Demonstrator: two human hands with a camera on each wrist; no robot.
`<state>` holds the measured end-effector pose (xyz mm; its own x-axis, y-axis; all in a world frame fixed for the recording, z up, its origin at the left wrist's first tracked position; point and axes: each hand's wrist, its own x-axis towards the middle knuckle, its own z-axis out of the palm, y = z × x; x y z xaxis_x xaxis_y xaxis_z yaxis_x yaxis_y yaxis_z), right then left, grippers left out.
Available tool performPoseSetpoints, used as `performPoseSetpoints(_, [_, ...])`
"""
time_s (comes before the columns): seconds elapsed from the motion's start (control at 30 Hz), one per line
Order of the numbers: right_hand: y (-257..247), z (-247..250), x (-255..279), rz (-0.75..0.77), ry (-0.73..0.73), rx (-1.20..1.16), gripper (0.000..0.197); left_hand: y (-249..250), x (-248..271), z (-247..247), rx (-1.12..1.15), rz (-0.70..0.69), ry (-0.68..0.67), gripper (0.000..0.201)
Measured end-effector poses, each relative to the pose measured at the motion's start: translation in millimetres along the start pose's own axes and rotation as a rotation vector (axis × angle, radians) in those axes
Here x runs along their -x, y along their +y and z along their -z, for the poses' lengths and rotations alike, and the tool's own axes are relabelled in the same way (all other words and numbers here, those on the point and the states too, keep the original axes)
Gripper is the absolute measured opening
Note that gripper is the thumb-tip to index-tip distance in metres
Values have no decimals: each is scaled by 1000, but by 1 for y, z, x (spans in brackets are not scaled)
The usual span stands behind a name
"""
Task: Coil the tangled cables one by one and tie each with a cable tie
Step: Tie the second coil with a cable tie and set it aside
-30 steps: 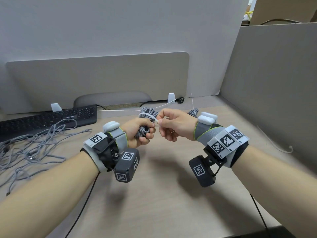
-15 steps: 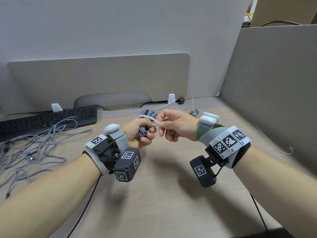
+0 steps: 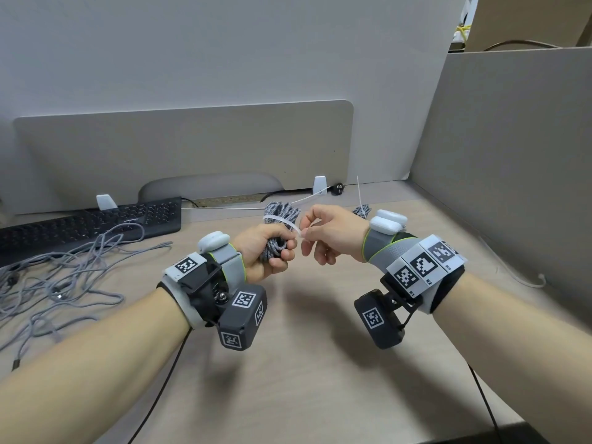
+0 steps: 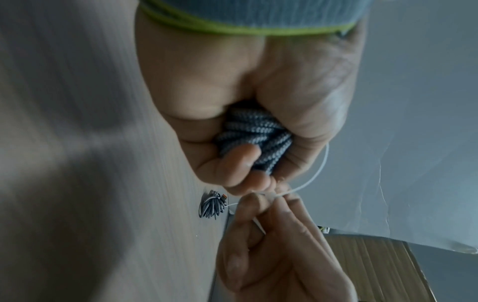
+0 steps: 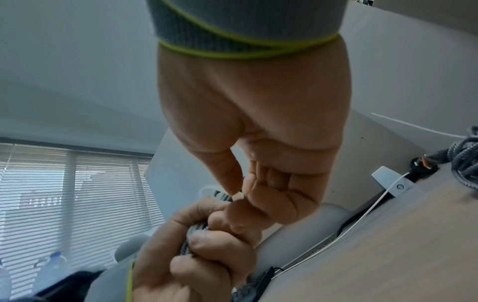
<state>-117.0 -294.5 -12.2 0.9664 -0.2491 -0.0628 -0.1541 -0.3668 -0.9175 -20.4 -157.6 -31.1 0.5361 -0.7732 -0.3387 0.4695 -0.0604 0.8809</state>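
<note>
A: Left hand [image 3: 266, 248]?
B: Clenched round a coiled cable [image 3: 281, 216], grey braided, held upright above the surface [image 3: 304, 363]. Fingers [image 4: 232, 161] wrapped tight round the lower part of the bundle, upper loops sticking out above the fist.

A: Right hand [image 3: 333, 233]?
B: Just beside the left, nearly touching. Thumb and forefinger pinching a white cable tie [image 3: 282, 222]; other fingers [image 3: 320, 254] loosely curled below, holding nothing.

A: Tie closed?
B: Looped round the top of the bundle, both ends meeting at the pinch. Locked or not: cannot tell, hidden by fingertips.

A: Elsewhere on the surface?
B: Loose tangled cables [image 3: 61, 277] spread at far left, in front of a black keyboard [image 3: 96, 224]. Another coiled bundle [image 3: 362, 210] lying behind the right hand, a white tie end standing up from it. Thin white wire [image 3: 525, 277] along the right-hand partition. Black plug [image 3: 337, 188] at the back edge by a small white clip [image 3: 320, 184].
</note>
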Motion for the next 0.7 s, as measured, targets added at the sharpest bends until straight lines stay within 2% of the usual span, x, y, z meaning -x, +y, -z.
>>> performPoseSetpoints(0.03, [0, 1, 0, -27, -3, 44, 3, 0, 0, -1, -12, -13, 2, 19])
performPoseSetpoints(0.17, [2, 3, 1, -103, -80, 173, 17, -2, 3, -5, -173, -101, -9, 20])
performPoseSetpoints(0.43, [5, 6, 7, -67, -38, 190, 23, 1, 9, -2, -481, -270, -51, 15])
performPoseSetpoints(0.5, [3, 6, 9, -50, -30, 184, 25, 4, 9, -3, -510, -337, 19, 26])
performPoseSetpoints(0.57, [-2, 7, 11, -31, 8, 156, 25, 9, 5, -1, -563, -403, 151, 37])
performPoseSetpoints(0.63, [-9, 8, 14, -18, 60, 120, 22, 17, -1, 9, -646, -464, 275, 32])
performPoseSetpoints(0.7, [-14, 9, 15, -6, 65, 136, 20, 25, -6, 20, -768, -501, 340, 23])
